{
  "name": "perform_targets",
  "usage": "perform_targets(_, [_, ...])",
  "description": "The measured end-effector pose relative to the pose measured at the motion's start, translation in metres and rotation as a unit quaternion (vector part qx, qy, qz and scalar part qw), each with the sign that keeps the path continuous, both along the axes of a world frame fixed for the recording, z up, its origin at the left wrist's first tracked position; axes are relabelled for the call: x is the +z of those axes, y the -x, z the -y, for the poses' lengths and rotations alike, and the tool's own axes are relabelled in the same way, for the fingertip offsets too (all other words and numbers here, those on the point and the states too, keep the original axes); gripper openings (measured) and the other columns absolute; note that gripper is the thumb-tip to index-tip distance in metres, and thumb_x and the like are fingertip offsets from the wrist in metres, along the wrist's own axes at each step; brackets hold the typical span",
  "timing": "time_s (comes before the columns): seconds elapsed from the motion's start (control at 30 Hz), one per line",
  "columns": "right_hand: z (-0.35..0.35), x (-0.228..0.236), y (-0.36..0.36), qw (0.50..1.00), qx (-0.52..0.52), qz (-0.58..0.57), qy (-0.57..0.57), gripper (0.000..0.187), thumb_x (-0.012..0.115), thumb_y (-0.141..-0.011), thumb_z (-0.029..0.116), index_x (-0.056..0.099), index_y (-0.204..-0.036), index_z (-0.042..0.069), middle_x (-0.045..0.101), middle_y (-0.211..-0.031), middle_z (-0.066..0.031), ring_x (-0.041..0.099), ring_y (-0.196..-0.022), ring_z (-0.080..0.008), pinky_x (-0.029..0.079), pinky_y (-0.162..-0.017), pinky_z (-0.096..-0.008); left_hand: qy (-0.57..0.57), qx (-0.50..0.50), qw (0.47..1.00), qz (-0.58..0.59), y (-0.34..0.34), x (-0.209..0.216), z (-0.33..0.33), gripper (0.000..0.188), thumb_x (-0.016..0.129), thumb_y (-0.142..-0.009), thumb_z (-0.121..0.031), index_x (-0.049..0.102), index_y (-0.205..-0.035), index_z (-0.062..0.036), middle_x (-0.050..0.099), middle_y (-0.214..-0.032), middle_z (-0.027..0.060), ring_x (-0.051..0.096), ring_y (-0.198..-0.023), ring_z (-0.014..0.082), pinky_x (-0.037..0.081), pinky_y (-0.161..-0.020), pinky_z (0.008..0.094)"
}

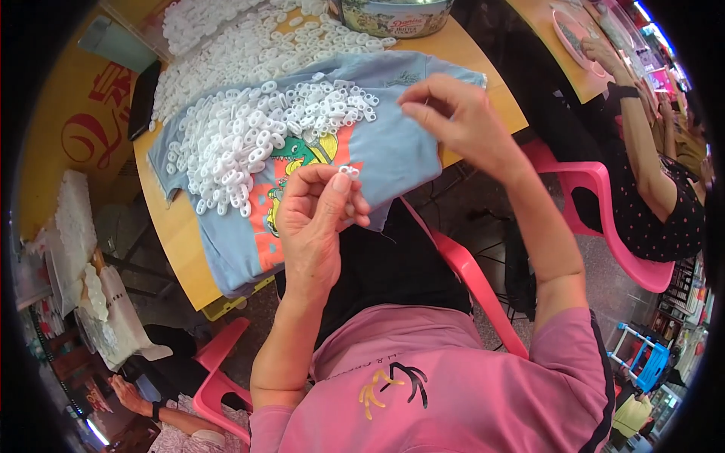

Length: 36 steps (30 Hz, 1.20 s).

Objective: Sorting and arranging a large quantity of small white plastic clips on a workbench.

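My left hand is closed in a pinch, holding a small white plastic piece with oval holes between thumb and forefinger. Raised to the right, above the cloth, is my right hand. Its thumb and forefinger tips are close together, and anything between them is too small to make out. A pile of similar white two-holed pieces lies on a blue-grey shirt with a cartoon print, just beyond my left hand. The shirt is spread over the near edge of the wooden table.
More white pieces cover the far table, beside a round printed tin. A dark flat object lies at the left edge. Pink chairs and other people sit on both sides, one with a hand at another table.
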State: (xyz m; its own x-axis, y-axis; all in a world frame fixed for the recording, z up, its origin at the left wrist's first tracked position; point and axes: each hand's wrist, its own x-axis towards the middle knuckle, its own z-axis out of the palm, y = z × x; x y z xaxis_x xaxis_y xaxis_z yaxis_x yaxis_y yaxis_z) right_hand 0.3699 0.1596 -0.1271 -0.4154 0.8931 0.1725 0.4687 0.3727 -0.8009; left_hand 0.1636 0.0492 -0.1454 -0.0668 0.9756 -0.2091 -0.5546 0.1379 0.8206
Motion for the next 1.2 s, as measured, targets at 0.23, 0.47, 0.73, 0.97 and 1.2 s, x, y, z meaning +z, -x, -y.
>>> perform_targets(0.23, [-0.036, -0.010, -0.010, 0.950, 0.089, 0.188, -0.234, 0.012, 0.068, -0.082, 0.012, 0.066, -0.091, 0.004, 0.060, -0.086, -0.0094, 0.061, -0.078, -0.0284, 0.048, -0.067, -0.0368, 0.000, 0.004, 1.000, -0.018, 0.010, -0.010, -0.002, 0.011, 0.061, -0.095, -0.011, 0.056, -0.100, -0.0026, 0.065, -0.089, 0.0078, 0.062, -0.070, 0.0107, 0.052, -0.059, 0.0242])
perform_targets(0.47, [-0.037, -0.004, -0.003, 0.906, 0.126, 0.268, -0.301, 0.011, 0.066, -0.083, 0.013, 0.064, -0.090, 0.005, 0.059, -0.086, -0.0094, 0.061, -0.080, -0.0300, 0.048, -0.067, -0.0394, -0.012, -0.005, 1.000, -0.012, 0.011, -0.009, -0.003, 0.011, 0.061, -0.095, -0.011, 0.056, -0.100, -0.0021, 0.065, -0.089, 0.0085, 0.062, -0.069, 0.0116, 0.052, -0.060, 0.0253])
perform_targets(0.73, [-0.011, 0.012, 0.005, 0.999, 0.038, -0.031, 0.016, 0.018, 0.063, -0.091, 0.007, 0.066, -0.108, 0.001, 0.061, -0.091, -0.0002, 0.056, -0.074, -0.0067, 0.046, -0.067, -0.0214, -0.010, 0.003, 1.000, 0.011, 0.013, -0.005, -0.003, 0.010, 0.060, -0.095, -0.010, 0.056, -0.099, -0.0008, 0.068, -0.093, 0.0129, 0.064, -0.069, 0.0133, 0.052, -0.061, 0.0253])
perform_targets(0.97, [0.037, 0.003, 0.046, 0.950, 0.081, -0.252, 0.167, 0.019, 0.061, -0.094, 0.006, 0.064, -0.110, -0.004, 0.065, -0.090, -0.0057, 0.058, -0.072, -0.0086, 0.049, -0.069, -0.0224, -0.044, 0.019, 0.999, -0.012, 0.007, 0.003, 0.000, 0.013, 0.062, -0.094, -0.011, 0.056, -0.099, -0.0005, 0.068, -0.092, 0.0116, 0.064, -0.068, 0.0120, 0.051, -0.060, 0.0220])
perform_targets(1.2, [0.056, -0.001, 0.063, 0.924, 0.075, -0.305, 0.219, 0.017, 0.063, -0.095, 0.016, 0.064, -0.099, 0.000, 0.062, -0.081, -0.0012, 0.053, -0.067, -0.0063, 0.045, -0.062, -0.0215, -0.070, 0.019, 0.997, -0.032, 0.011, 0.010, 0.009, 0.016, 0.064, -0.093, -0.014, 0.057, -0.100, -0.0004, 0.065, -0.086, 0.0061, 0.062, -0.068, 0.0103, 0.048, -0.058, 0.0207])
